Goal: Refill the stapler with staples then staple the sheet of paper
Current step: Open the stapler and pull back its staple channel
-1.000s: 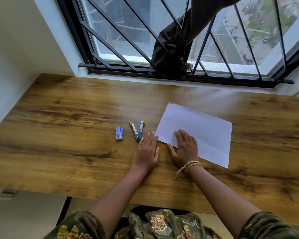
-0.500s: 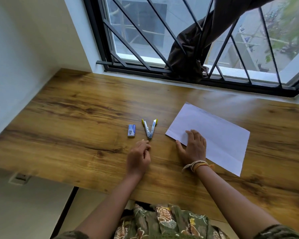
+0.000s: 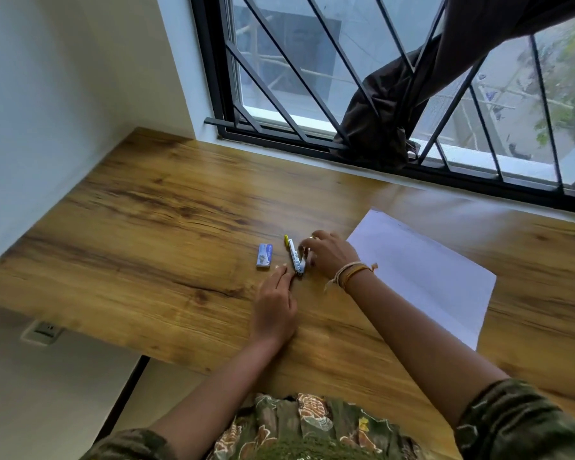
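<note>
Wooden table [image 3: 146, 227]: right hand [image 3: 329, 252] has left the paper [image 3: 422, 273] to grip the open stapler [image 3: 294, 257]; left hand [image 3: 274, 307] rests flat, relaxed; refilling starts.

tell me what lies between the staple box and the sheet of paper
In the head view, the opened stapler and the right hand reaching onto it lie between the staple box and the paper.

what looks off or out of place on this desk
Only the stapler: it lies hinged open on the table, as refilling needs, beside the closed staple box. The right hand covers one arm. The paper lies flat but askew to the desk edge. Nothing spilled or damaged.
</note>
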`<state>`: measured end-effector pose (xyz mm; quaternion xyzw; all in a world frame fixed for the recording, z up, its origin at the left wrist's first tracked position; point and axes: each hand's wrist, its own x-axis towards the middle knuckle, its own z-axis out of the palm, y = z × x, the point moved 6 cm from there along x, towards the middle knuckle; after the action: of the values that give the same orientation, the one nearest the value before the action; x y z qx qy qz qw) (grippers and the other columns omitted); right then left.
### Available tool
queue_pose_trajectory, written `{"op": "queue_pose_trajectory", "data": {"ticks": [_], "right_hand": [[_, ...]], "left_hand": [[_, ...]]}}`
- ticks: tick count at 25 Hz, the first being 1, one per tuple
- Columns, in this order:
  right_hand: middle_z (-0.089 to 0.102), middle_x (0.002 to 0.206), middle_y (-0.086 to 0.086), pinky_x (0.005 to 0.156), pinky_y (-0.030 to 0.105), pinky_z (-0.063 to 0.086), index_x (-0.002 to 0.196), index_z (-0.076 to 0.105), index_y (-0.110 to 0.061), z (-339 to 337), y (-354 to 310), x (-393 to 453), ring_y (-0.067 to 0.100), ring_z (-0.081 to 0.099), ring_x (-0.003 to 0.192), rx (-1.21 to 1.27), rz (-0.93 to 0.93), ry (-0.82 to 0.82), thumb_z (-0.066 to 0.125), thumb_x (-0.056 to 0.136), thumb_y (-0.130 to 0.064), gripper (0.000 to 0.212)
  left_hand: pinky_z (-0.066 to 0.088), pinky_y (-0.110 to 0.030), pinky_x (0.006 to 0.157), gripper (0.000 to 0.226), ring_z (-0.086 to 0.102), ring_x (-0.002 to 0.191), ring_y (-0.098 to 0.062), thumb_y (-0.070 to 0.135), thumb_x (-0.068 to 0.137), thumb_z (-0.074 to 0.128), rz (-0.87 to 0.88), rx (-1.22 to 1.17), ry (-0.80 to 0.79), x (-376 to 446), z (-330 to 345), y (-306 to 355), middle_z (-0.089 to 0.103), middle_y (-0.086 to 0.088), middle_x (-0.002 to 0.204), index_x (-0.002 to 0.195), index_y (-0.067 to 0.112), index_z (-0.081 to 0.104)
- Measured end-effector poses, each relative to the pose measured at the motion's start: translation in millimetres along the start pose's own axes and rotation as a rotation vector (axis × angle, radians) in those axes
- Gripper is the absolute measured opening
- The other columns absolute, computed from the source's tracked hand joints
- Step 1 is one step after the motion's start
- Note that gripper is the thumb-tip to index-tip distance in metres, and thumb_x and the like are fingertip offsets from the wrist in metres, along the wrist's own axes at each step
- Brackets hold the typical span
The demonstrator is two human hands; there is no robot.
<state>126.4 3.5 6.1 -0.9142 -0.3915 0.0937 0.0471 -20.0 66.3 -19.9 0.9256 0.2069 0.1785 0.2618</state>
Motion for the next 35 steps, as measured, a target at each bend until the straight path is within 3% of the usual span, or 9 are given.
{"op": "queue_pose_trajectory", "data": {"ticks": [4, 9, 12, 14, 17, 20, 26, 30, 35], "right_hand": [[0.062, 0.109, 0.007, 0.060, 0.031, 0.043, 0.099, 0.066, -0.021, -15, 5, 4, 0.029, 0.062, 0.093, -0.015, -0.158, 0.012, 0.058, 0.088, -0.016, 0.014], [0.064, 0.105, 0.005, 0.064, 0.039, 0.055, 0.092, 0.068, -0.019, -36, 21, -17, 0.025, 0.061, 0.088, 0.084, -0.212, 0.160, 0.057, 0.089, -0.011, 0.013], [0.066, 0.103, 0.004, 0.064, 0.038, 0.055, 0.095, 0.070, -0.020, -42, 27, -29, 0.025, 0.061, 0.088, 0.076, -0.188, 0.240, 0.059, 0.089, -0.016, 0.013], [0.067, 0.103, 0.003, 0.064, 0.036, 0.054, 0.099, 0.071, -0.021, -45, 35, -37, 0.024, 0.062, 0.091, 0.054, -0.129, 0.266, 0.060, 0.090, -0.021, 0.014], [0.068, 0.096, 0.003, 0.061, 0.033, 0.052, 0.097, 0.071, -0.020, -46, 40, -54, 0.024, 0.064, 0.085, 0.095, -0.042, 0.320, 0.064, 0.087, -0.026, 0.014], [0.065, 0.087, 0.003, 0.052, 0.032, 0.051, 0.092, 0.068, -0.018, -31, 21, -77, 0.022, 0.063, 0.072, 0.108, -0.054, 0.372, 0.065, 0.084, -0.030, 0.016], [0.064, 0.097, 0.000, 0.058, 0.026, 0.049, 0.104, 0.065, -0.019, 2, -11, -91, 0.017, 0.061, 0.072, 0.253, -0.093, 0.206, 0.059, 0.085, -0.047, 0.034], [0.065, 0.089, 0.002, 0.062, 0.035, 0.054, 0.094, 0.069, -0.018, -23, -6, -65, 0.019, 0.062, 0.070, 0.420, 0.020, 0.375, 0.058, 0.088, -0.024, 0.014], [0.056, 0.108, 0.014, 0.069, 0.033, 0.048, 0.120, 0.063, -0.021, -43, -1, -17, 0.031, 0.059, 0.087, 0.154, 0.053, 0.326, 0.057, 0.086, -0.009, 0.037]], "left_hand": [[0.039, -0.036, 0.109, 0.045, 0.048, 0.128, -0.015, 0.010, 0.089, 0.047, -0.153, -0.127, -0.014, 8, 3, 1, 0.056, -0.001, 0.136, 0.133, 0.012, 0.056], [0.043, -0.031, 0.077, 0.031, 0.060, 0.095, -0.023, 0.020, 0.098, 0.044, -0.352, -0.524, -0.165, 67, 21, 17, 0.068, -0.012, 0.106, 0.113, 0.004, 0.066], [0.052, -0.043, 0.078, 0.030, 0.065, 0.087, -0.035, 0.022, 0.098, 0.048, -0.386, -0.638, -0.298, 89, 38, 28, 0.069, -0.021, 0.093, 0.100, -0.001, 0.067], [0.056, -0.042, 0.079, 0.028, 0.067, 0.079, -0.033, 0.020, 0.099, 0.049, -0.584, -0.855, -0.328, 92, 50, 22, 0.070, -0.019, 0.088, 0.105, -0.001, 0.066], [0.058, -0.033, 0.061, 0.020, 0.065, 0.060, -0.020, 0.015, 0.101, 0.045, -0.847, -1.344, -0.310, 92, 60, 17, 0.062, -0.012, 0.078, 0.101, 0.000, 0.057], [0.055, -0.028, 0.048, 0.017, 0.065, 0.051, -0.020, 0.015, 0.102, 0.042, -0.850, -1.559, -0.271, 91, 62, 15, 0.057, -0.014, 0.076, 0.097, 0.001, 0.051], [0.058, -0.031, 0.051, 0.029, 0.068, 0.056, -0.023, 0.024, 0.104, 0.035, -0.844, -1.592, -0.285, 87, 61, 12, 0.060, -0.017, 0.077, 0.094, 0.003, 0.053], [0.055, -0.034, 0.057, 0.029, 0.067, 0.053, -0.022, 0.017, 0.104, 0.032, -0.828, -1.576, -0.340, 84, 54, 14, 0.066, -0.017, 0.072, 0.094, 0.002, 0.055], [0.048, -0.019, 0.043, 0.032, 0.060, 0.045, -0.011, 0.015, 0.105, 0.025, -0.686, -1.554, -0.457, 83, 45, 21, 0.064, 0.000, 0.059, 0.097, 0.005, 0.055]]}}
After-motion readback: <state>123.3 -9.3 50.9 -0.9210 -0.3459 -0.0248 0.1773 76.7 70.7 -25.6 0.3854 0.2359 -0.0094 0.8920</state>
